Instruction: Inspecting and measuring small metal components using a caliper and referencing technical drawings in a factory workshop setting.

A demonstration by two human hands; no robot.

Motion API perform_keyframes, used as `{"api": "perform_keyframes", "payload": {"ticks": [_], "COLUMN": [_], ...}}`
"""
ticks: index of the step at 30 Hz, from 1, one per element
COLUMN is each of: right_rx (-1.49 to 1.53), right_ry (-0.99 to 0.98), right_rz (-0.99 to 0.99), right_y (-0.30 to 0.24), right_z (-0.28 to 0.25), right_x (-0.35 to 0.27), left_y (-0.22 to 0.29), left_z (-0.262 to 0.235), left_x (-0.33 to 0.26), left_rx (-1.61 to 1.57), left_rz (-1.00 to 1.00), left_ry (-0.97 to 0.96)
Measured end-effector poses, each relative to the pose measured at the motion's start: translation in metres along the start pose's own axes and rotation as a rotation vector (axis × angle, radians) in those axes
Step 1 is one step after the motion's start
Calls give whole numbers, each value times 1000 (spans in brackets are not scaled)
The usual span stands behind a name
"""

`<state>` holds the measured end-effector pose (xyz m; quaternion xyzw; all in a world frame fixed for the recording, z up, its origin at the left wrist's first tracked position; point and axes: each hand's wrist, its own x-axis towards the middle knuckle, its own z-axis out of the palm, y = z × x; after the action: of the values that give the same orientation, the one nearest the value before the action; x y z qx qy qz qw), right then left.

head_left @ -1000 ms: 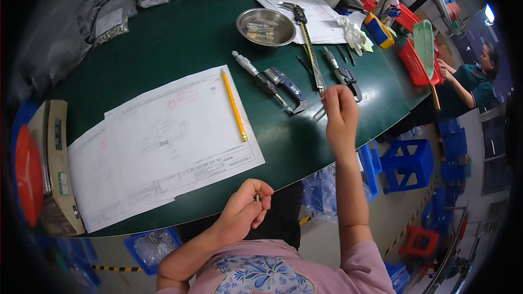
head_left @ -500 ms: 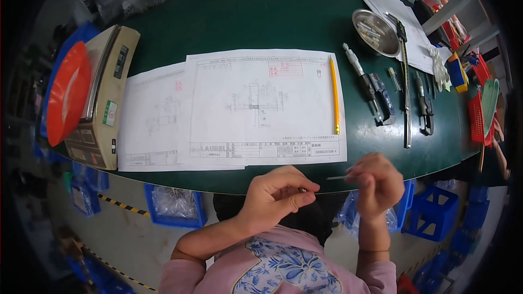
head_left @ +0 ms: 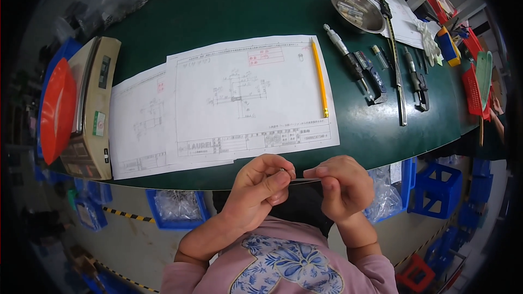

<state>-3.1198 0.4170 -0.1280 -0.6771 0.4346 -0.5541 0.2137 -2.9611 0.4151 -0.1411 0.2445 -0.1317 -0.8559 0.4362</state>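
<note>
My left hand pinches a small metal part, mostly covered by the thumb and forefinger. In my right hand is a thin metal pin, gripped between thumb and fingers and pointing left. The pin's tip reaches close to the left fingers; whether it touches the small part I cannot tell. Both hands are held at the table's near edge, just below a printed technical drawing. A yellow pencil lies along the drawing's right side.
On the left stands a weighing scale with a red tray. To the right lie two micrometers, a caliper and a glass vial. A metal bowl of small parts sits behind them. Blue bins stand below the table.
My right hand has moved left, bringing the pin close to my left hand. The left hand has shifted slightly left and its fingers have turned. The whole view has also tilted a little.
</note>
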Motion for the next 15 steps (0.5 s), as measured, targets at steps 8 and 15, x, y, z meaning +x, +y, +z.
{"api": "perform_keyframes", "payload": {"ticks": [8,15], "right_rx": [-275,-206], "right_ry": [-28,29], "right_rz": [-192,-49], "right_y": [-5,1], "right_z": [2,3], "right_x": [-10,-19], "left_y": [-7,-9], "left_z": [0,-1], "left_x": [-1,0], "left_rx": [-7,90], "left_rz": [64,161], "left_ry": [39,6]}}
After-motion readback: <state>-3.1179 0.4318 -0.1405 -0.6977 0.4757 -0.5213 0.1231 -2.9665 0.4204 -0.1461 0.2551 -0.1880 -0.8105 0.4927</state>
